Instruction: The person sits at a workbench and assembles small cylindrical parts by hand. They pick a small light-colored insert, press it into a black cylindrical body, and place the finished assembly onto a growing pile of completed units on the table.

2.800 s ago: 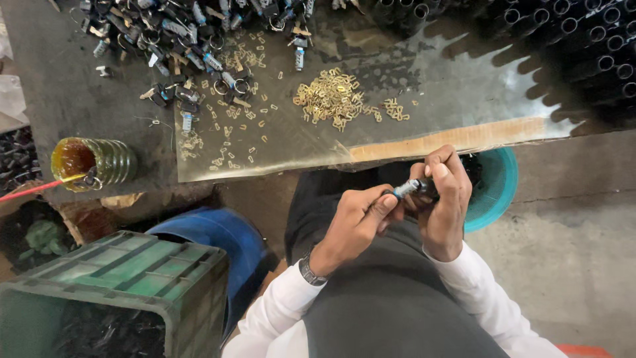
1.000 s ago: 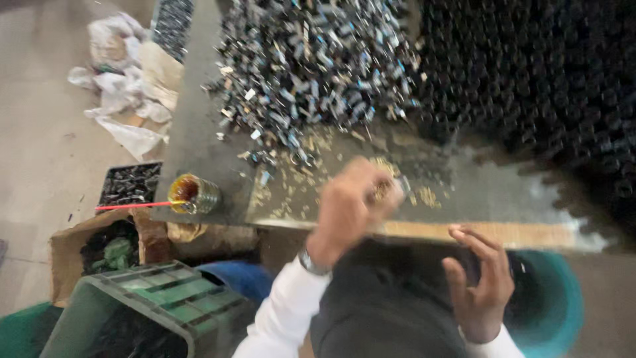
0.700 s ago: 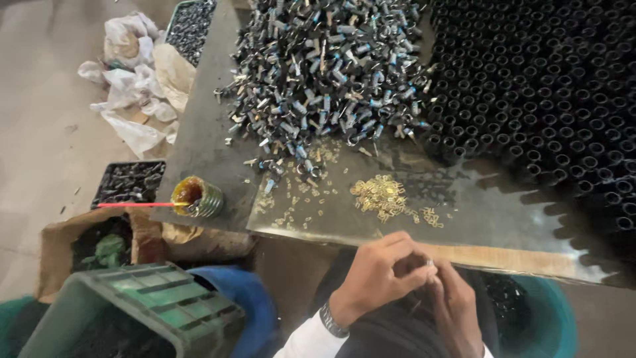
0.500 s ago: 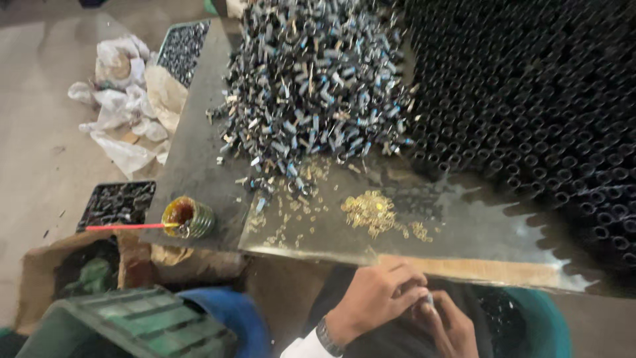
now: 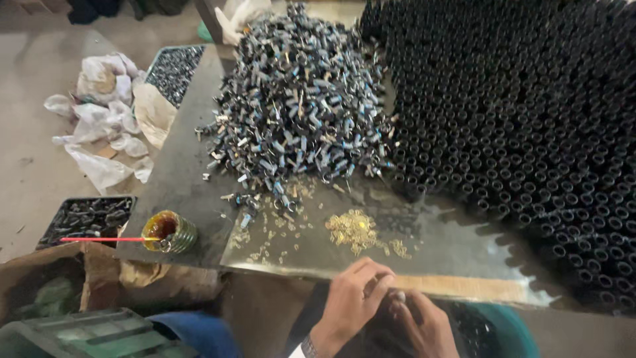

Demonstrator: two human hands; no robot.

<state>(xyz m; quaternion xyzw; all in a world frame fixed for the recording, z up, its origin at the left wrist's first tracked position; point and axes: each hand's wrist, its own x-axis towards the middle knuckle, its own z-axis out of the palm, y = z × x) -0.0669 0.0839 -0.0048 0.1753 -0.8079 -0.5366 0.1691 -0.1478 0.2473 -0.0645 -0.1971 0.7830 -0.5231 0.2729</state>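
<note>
Left hand and right hand pinch together a small, blurred metal part below the table edge.

Dim, flat indoor light, no hard shadows. Soft glare on the metal sheet near its front edge; the floor at upper left looks brightest. The whole frame is soft with motion blur, worst on both hands at the bottom edge. The black tubes at right go nearly to pure black, with little detail. Mild wide-angle stretch at the corners.
</note>
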